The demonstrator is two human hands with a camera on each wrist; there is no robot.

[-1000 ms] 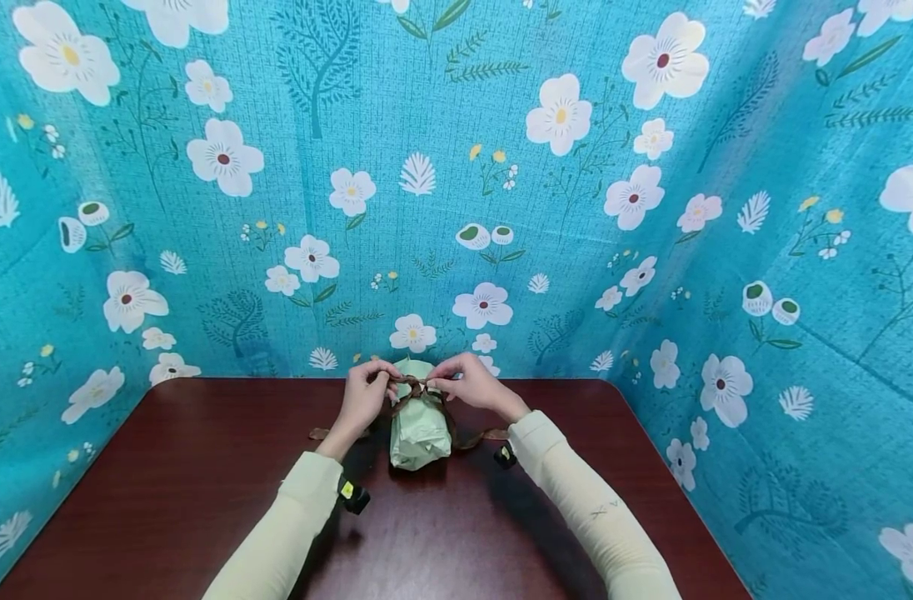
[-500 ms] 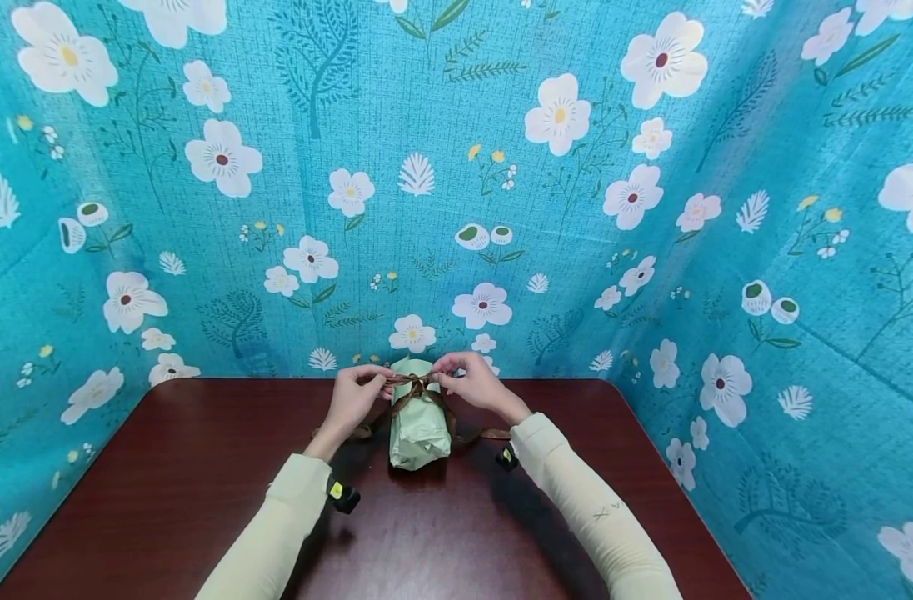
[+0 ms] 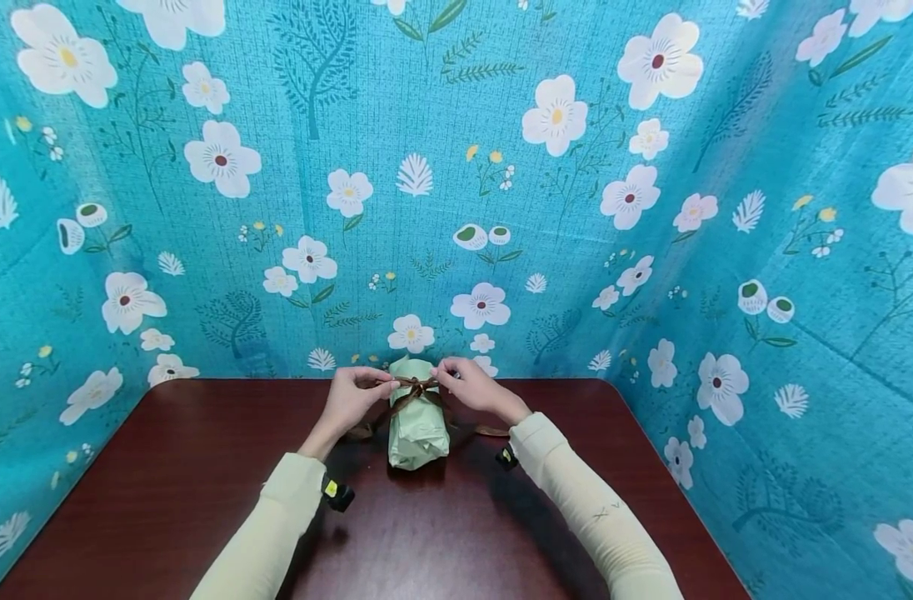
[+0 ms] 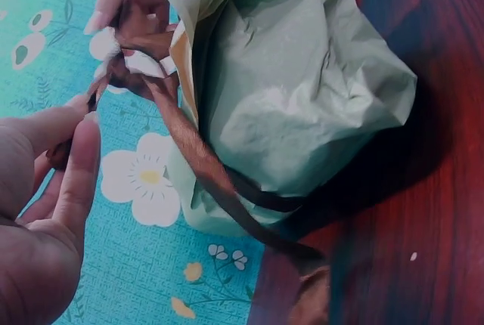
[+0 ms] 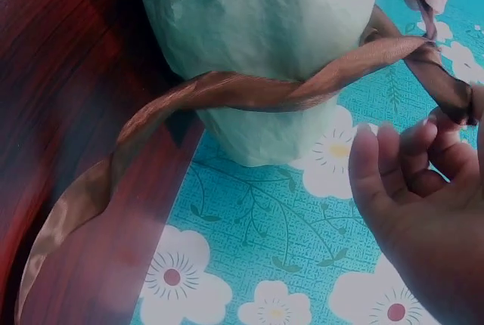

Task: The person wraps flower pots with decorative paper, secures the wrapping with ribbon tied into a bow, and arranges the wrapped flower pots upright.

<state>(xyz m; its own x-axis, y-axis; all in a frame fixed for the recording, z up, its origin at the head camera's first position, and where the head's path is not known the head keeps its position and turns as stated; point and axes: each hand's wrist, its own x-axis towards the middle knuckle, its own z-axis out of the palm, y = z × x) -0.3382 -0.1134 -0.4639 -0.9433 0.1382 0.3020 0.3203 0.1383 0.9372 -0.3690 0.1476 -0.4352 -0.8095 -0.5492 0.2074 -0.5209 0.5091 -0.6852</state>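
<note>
A pale green paper-wrapped package (image 3: 419, 437) lies at the back of the table, a brown ribbon (image 3: 415, 385) tied around it in a bow-like knot. On the knot's left side, my left hand (image 3: 349, 400) pinches a piece of the ribbon between thumb and fingertips. My right hand (image 3: 477, 389) pinches the ribbon on the other side. Close up in the left wrist view, the ribbon (image 4: 193, 143) crosses the crumpled paper (image 4: 302, 83), and the left hand (image 4: 49, 204) holds a twisted strand. In the right wrist view, the right hand (image 5: 423, 204) has curled fingers at a ribbon loop.
The dark red wooden table (image 3: 202, 500) ends just behind the package. A blue flowered cloth (image 3: 426, 208) hangs behind and at the sides. One loose ribbon tail (image 5: 68, 204) trails over the tabletop.
My left hand has shifted a little left and away from the knot, drawing the ribbon out straighter. The right hand has barely moved. The knot looks flatter and tighter, while the package stays in place.
</note>
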